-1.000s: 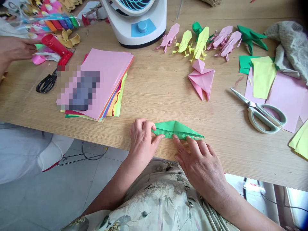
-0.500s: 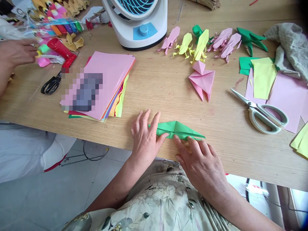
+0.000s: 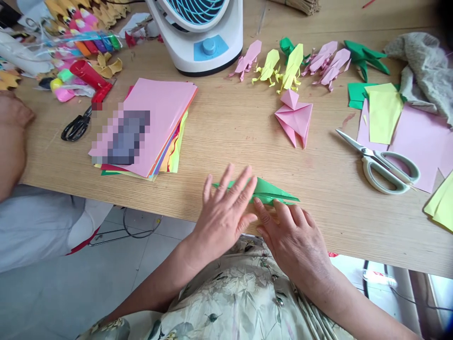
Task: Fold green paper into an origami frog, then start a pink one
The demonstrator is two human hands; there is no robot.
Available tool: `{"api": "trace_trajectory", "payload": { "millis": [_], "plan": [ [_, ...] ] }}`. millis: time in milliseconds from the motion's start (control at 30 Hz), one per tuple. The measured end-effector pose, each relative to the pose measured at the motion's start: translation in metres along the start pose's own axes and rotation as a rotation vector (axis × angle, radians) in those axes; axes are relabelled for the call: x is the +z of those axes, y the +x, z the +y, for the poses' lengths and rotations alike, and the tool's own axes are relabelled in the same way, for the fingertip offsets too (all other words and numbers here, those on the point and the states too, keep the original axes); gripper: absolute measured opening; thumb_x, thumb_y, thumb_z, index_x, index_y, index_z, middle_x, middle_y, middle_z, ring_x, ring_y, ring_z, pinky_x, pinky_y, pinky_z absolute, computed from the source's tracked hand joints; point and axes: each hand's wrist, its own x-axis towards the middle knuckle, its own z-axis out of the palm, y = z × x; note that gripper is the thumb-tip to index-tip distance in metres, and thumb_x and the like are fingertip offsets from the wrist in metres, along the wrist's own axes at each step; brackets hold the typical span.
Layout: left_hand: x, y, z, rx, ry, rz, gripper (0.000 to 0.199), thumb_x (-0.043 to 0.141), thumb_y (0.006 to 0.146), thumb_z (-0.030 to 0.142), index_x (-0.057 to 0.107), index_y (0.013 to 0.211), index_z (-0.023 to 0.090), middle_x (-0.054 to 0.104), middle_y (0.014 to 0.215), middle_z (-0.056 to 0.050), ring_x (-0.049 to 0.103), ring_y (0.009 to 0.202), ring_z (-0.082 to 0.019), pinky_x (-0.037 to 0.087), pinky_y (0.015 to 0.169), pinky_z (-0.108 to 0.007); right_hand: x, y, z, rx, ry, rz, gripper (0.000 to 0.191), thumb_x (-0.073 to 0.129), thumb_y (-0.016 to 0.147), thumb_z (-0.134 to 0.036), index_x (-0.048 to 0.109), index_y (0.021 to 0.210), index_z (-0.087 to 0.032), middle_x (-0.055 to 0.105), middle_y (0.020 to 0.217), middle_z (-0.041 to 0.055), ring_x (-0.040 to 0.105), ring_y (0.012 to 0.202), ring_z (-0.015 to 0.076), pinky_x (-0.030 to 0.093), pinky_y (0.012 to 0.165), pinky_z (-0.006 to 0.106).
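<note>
A folded piece of green origami paper point(image 3: 271, 189) lies flat near the table's front edge, long and pointed at both ends. My left hand point(image 3: 226, 208) is open with fingers spread over the paper's left half, hiding much of it. Whether its fingertips touch the paper I cannot tell. My right hand point(image 3: 292, 231) rests at the near edge of the paper, thumb and curled fingers pressing on its right half. Beyond them sits a pink folded paper piece point(image 3: 295, 118).
Scissors point(image 3: 380, 165) lie at right beside cut paper sheets point(image 3: 417, 141). A stack of coloured paper point(image 3: 159, 118) is at left, near black-handled scissors point(image 3: 76, 127). Behind stand a fan point(image 3: 208, 52) and several folded paper insects point(image 3: 292, 66). Another person's arm point(image 3: 12, 141) rests at far left.
My left hand has shifted right and spread flat across the paper, its thumb now off the fold. My right hand stays put. The other person's hand has drawn back toward the left edge.
</note>
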Motion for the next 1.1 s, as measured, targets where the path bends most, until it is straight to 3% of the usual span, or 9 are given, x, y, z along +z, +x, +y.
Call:
{"api": "trace_trajectory", "payload": {
  "millis": [100,267,467,600,800,900,1100],
  "plan": [
    [0.004,-0.005,0.008,0.116,0.045,-0.091,0.064,0.038,0.099,0.054,0.032,0.154,0.022,0.037,0.159,-0.014,0.021,0.152,-0.035,0.008,0.119,-0.067,0.0,0.001,-0.001,0.01,0.005,-0.011,0.05,0.058,0.094,-0.037,0.053,0.141,-0.02,0.061,0.114,0.0135,0.049,0.087,0.0243,0.042,0.078,0.037],
    [0.016,-0.012,0.004,0.129,0.078,-0.131,0.072,0.04,0.095,0.061,0.035,0.153,0.018,0.036,0.159,-0.015,0.024,0.151,-0.034,0.011,0.12,-0.067,0.0,0.002,0.0,0.019,0.012,-0.011,0.048,0.057,0.095,-0.039,0.054,0.139,-0.019,0.062,0.113,0.0129,0.048,0.087,0.0236,0.041,0.078,0.037],
    [0.02,-0.014,0.002,0.123,0.092,-0.121,0.082,0.034,0.094,0.067,0.028,0.156,0.014,0.029,0.162,-0.014,0.022,0.152,-0.032,0.009,0.121,-0.064,0.0,-0.003,0.003,-0.004,0.021,0.017,0.048,0.054,0.096,-0.033,0.053,0.139,-0.011,0.063,0.119,0.0137,0.051,0.093,0.0243,0.042,0.083,0.038],
    [0.02,-0.014,0.002,0.128,0.091,-0.116,0.083,0.037,0.091,0.069,0.028,0.156,0.017,0.029,0.162,-0.013,0.025,0.15,-0.033,0.013,0.12,-0.065,-0.002,-0.008,0.002,0.013,0.015,0.004,0.052,0.058,0.094,-0.032,0.052,0.139,-0.006,0.063,0.123,0.0148,0.052,0.097,0.0253,0.044,0.084,0.039],
    [0.02,-0.012,0.001,0.134,0.093,-0.114,0.087,0.029,0.089,0.075,0.029,0.156,0.019,0.027,0.163,-0.011,0.023,0.151,-0.034,0.009,0.121,-0.065,-0.008,-0.017,0.001,0.092,-0.005,-0.003,0.05,0.058,0.094,-0.032,0.054,0.135,-0.002,0.062,0.123,0.0171,0.052,0.101,0.0271,0.044,0.085,0.04],
    [0.022,-0.012,0.001,0.142,0.102,-0.108,0.09,0.026,0.088,0.077,0.03,0.156,0.018,0.03,0.162,-0.011,0.022,0.151,-0.034,0.011,0.121,-0.064,-0.01,-0.021,0.002,0.117,0.02,-0.012,0.048,0.055,0.096,-0.031,0.053,0.136,-0.004,0.061,0.122,0.0172,0.051,0.103,0.0284,0.043,0.085,0.041],
    [0.025,-0.013,-0.002,0.173,0.121,-0.103,0.086,0.022,0.091,0.074,0.025,0.157,0.019,0.025,0.164,-0.006,0.021,0.151,-0.031,0.007,0.121,-0.062,-0.004,-0.014,0.0,0.083,0.089,-0.017,0.05,0.051,0.097,-0.037,0.048,0.144,-0.019,0.058,0.102,0.0116,0.047,0.085,0.0258,0.039,0.073,0.039]
  ]
}}
